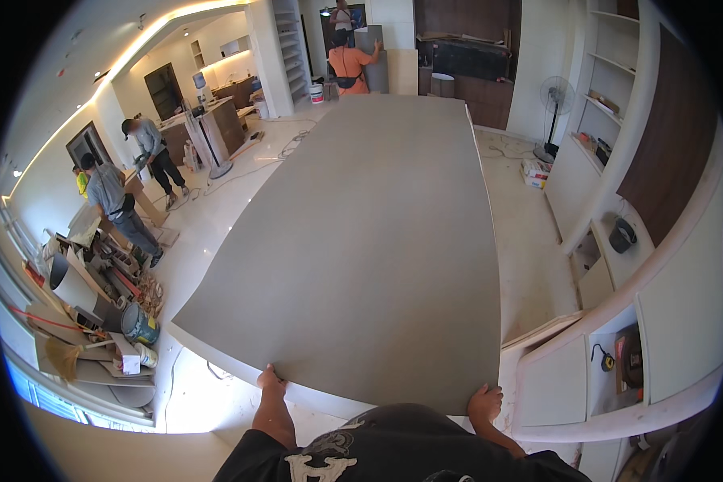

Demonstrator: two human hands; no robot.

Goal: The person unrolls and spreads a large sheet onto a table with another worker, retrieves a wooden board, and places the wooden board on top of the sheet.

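A large grey sheet [353,249] stretches from just in front of me far into the room, its near left corner jutting out to the left. My left hand [271,379] grips the near edge, with a thumb showing on top and the other fingers mostly hidden beneath. At the near right corner, my right hand [485,401] is closed around the edge of the same sheet. A pale surface shows under the near edge on the left. What supports the sheet is mostly hidden beneath it.
Beyond the far end, a person in orange [349,64] handles a grey panel [375,68]. Two people in grey [114,193] work at left, near piled scraps and a paint bucket [139,323]. At right are a standing fan [554,100], low cabinets [554,381] and a tape measure [606,361].
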